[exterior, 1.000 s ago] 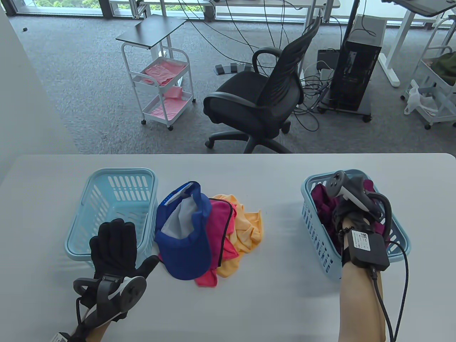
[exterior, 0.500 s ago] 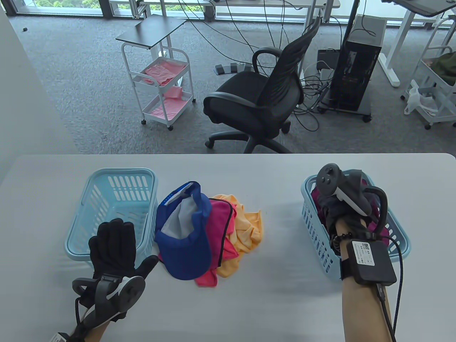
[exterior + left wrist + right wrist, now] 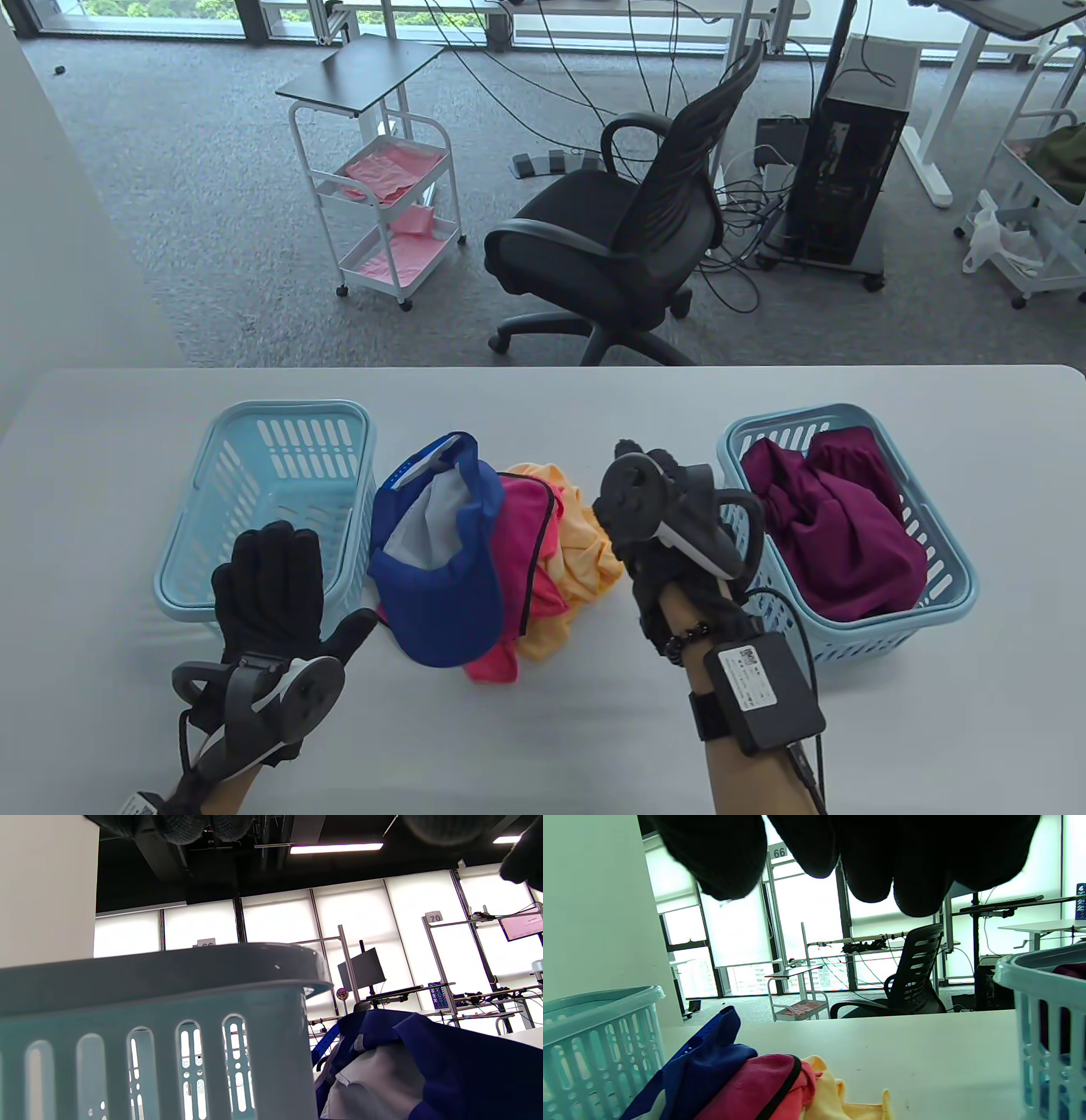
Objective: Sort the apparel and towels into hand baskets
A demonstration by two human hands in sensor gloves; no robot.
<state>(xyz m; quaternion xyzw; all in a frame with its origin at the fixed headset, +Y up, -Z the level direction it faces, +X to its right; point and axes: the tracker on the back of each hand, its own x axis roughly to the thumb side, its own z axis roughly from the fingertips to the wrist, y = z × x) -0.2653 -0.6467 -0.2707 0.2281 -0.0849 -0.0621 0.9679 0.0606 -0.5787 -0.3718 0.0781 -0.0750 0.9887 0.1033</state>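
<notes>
A pile lies mid-table: a blue cap (image 3: 441,569) on a pink cloth (image 3: 530,543), with a yellow cloth (image 3: 590,531) to the right. The left light-blue basket (image 3: 288,412) holds nothing that I can see. The right light-blue basket (image 3: 950,586) holds a maroon garment (image 3: 840,526). My left hand (image 3: 271,577) lies open and flat at the left basket's front edge, beside the cap. My right hand (image 3: 636,509) hovers empty between the yellow cloth and the right basket. In the right wrist view its fingertips (image 3: 806,844) hang over the cap (image 3: 712,1060) and the pink cloth (image 3: 755,1086).
Beyond the table's far edge stand a black office chair (image 3: 619,246), a white rolling cart (image 3: 390,195) and a computer tower (image 3: 848,178). In the left wrist view the left basket's wall (image 3: 169,993) is close, with the cap (image 3: 445,1060) next to it.
My right hand has come out of the right basket and moved left to the pile's right side, leaving the maroon garment in the basket. The left hand has not moved.
</notes>
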